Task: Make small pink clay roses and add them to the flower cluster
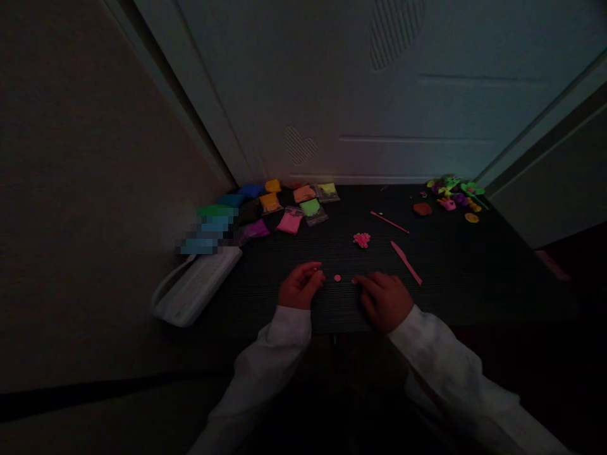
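Observation:
Two small flat pink clay discs lie on the dark table before me, one pink disc (337, 278) between my hands and another pink disc (354, 280) under my right fingertip. My right hand (387, 301) presses its index finger on that disc, the thumb held apart. To the left, my left hand (298, 287) rests on the table with curved fingers and a gap between thumb and index finger. A tiny pink spot shows near its fingertips, too small to name. Beyond the discs sits a pink clay cluster of petal-like pieces (361, 240).
A pink modelling knife (406, 262) and a thin pink stick (389, 222) lie at the right. Bags of coloured clay (290, 221) line the back left, beside a white power strip (199, 285). Colourful clay figures (458, 193) and a reddish-brown lump (422, 208) stand at the back right.

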Tool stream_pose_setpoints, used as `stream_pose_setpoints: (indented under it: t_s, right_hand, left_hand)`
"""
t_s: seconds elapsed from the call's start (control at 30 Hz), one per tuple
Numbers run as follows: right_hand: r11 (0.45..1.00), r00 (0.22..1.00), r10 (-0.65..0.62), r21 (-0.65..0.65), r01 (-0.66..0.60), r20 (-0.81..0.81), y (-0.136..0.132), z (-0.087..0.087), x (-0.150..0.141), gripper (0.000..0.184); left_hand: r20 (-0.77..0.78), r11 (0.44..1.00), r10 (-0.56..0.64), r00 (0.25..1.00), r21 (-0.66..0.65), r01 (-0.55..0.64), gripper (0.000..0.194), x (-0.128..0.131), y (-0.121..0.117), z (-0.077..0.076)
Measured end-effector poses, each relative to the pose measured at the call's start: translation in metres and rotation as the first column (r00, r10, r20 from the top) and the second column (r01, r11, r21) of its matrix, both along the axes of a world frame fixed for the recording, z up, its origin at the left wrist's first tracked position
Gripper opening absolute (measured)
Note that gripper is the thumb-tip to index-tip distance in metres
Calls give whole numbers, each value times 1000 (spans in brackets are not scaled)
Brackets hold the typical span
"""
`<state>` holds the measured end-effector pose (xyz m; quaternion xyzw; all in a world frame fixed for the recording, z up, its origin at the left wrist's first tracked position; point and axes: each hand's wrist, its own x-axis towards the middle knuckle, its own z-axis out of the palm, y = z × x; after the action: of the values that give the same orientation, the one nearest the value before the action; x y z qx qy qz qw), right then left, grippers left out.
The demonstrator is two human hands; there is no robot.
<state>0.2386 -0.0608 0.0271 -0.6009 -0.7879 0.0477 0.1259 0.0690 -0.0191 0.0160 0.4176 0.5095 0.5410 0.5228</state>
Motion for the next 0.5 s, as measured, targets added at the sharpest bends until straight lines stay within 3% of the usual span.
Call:
stream_pose_setpoints:
  t_s: [0.5]
  right_hand:
    - [999,1000,29,41,-29,-4,-2,-1,0,31]
  left_hand:
    - [22,1000,1,1000,8,-1,29,1,-1,-1]
